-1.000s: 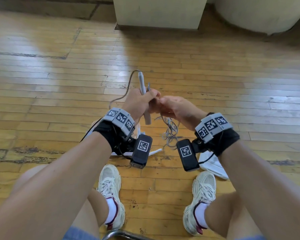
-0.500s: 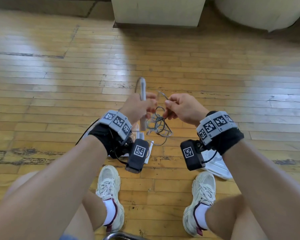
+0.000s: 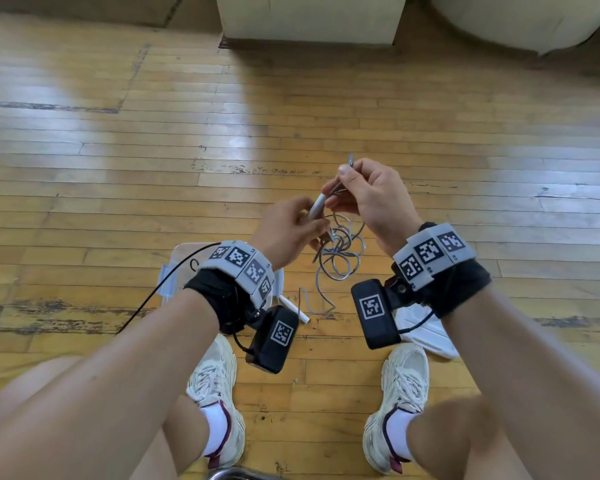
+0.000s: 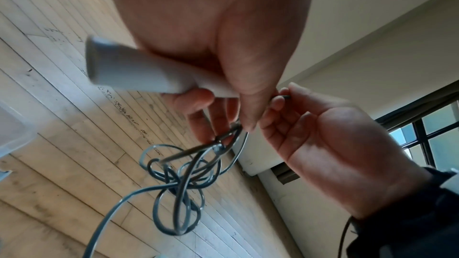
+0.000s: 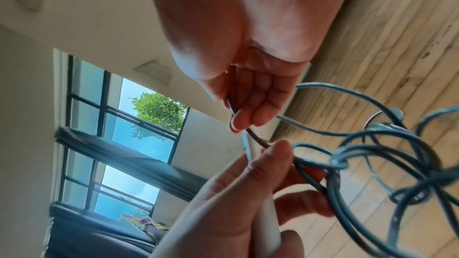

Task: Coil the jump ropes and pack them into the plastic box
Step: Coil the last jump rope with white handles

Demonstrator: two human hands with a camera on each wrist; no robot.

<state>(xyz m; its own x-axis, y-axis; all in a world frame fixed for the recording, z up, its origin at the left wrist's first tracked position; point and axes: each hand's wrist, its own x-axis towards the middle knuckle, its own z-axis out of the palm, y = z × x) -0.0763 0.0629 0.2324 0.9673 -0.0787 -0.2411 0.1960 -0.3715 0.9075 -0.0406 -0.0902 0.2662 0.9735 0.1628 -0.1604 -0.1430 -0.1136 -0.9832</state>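
Note:
My left hand [image 3: 305, 225] grips the grey handle [image 3: 317, 206] of a jump rope, tilted up to the right. Just above it, my right hand [image 3: 342, 183] pinches the thin grey cord [image 3: 351, 161] between thumb and fingers. Loose tangled loops of cord [image 3: 340, 252] hang below both hands and trail to the floor. The rope's second handle [image 3: 294, 309], white, lies on the floor by the clear plastic box [image 3: 169, 275], which my left wrist mostly hides. In the left wrist view the handle [image 4: 134, 72] sticks out of my fist above the cord tangle [image 4: 183, 180]. The right wrist view shows my fingers [image 5: 248, 113] pinching the cord [image 5: 258, 138].
A white lid [image 3: 426, 332] lies on the wooden floor under my right wrist. My two shoes [image 3: 219, 375] stand close below the hands. A pale cabinet base [image 3: 309, 19] and a rounded pale object [image 3: 534, 19] stand at the far edge.
Both hands shifted right. The handle in my left hand tipped from upright to slanted, and my right hand rose above the left, drawing the cord upward; the loops hang lower.

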